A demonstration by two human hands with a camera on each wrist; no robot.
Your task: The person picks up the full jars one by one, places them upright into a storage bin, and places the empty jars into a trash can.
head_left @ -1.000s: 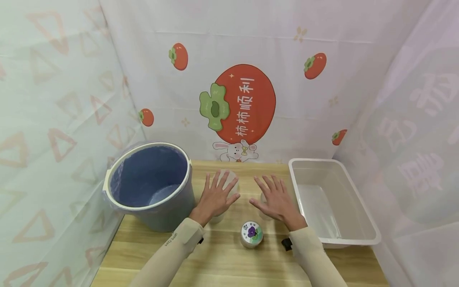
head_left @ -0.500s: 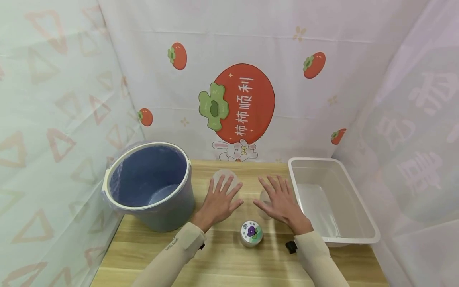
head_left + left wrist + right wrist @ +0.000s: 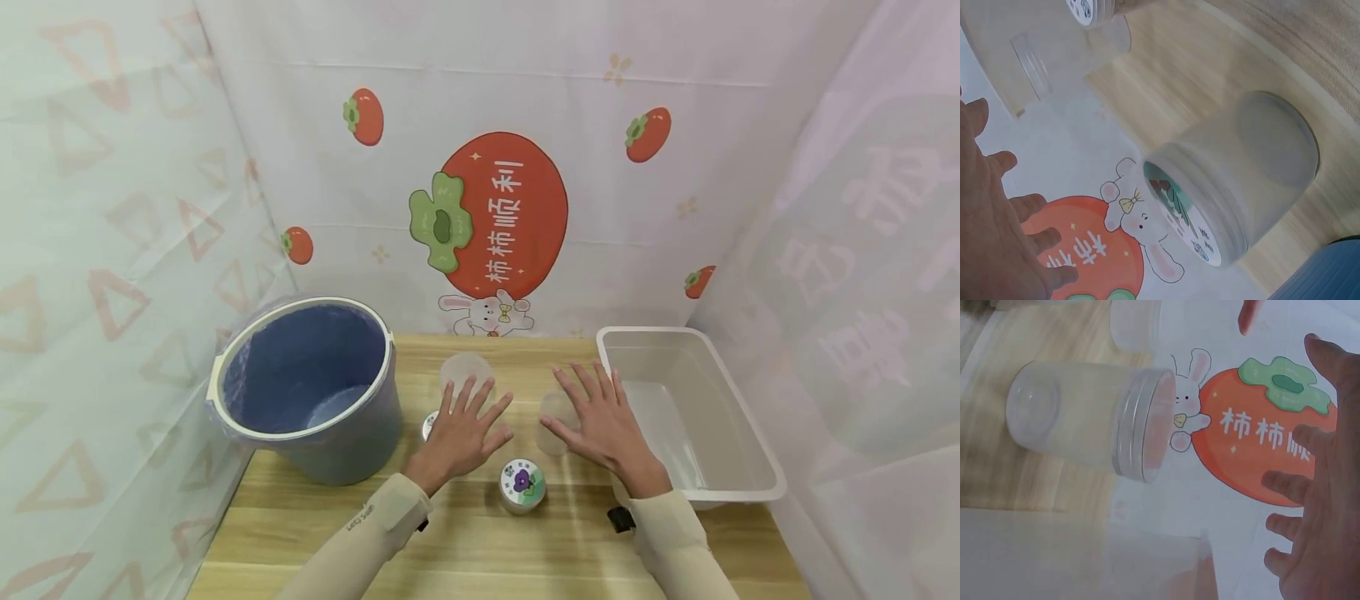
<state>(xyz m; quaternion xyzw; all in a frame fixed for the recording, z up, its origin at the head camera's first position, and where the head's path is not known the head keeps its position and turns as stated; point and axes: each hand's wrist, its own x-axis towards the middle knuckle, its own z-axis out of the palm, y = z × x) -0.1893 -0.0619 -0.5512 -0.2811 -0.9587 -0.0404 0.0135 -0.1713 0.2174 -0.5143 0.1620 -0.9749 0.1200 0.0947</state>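
Note:
My left hand (image 3: 456, 437) is held with spread, straight fingers above the table, holding nothing. Below it is a jar with a printed lid (image 3: 429, 425), mostly hidden by the hand; the left wrist view shows a frosted jar (image 3: 1241, 169) with a green-pictured lid. Just behind the fingers is a translucent round jar top (image 3: 465, 367). My right hand (image 3: 603, 425) also has spread fingers and grips nothing. Beside it stands a clear jar (image 3: 553, 425), seen in the right wrist view as a clear jar (image 3: 1085, 415). Between the hands stands a jar with a purple-flower lid (image 3: 522, 486).
A blue-grey bucket (image 3: 337, 454) lined with a plastic bag stands at the left. On the right is a white rectangular bin (image 3: 746, 417). All stand on a wood-grain table (image 3: 525, 567), enclosed by white printed curtains (image 3: 585, 183) at the back and sides.
My left hand has drawn slightly back and right, uncovering part of the printed lid and the round top behind it. My right hand has shifted right, toward the bin. The jars stay put.

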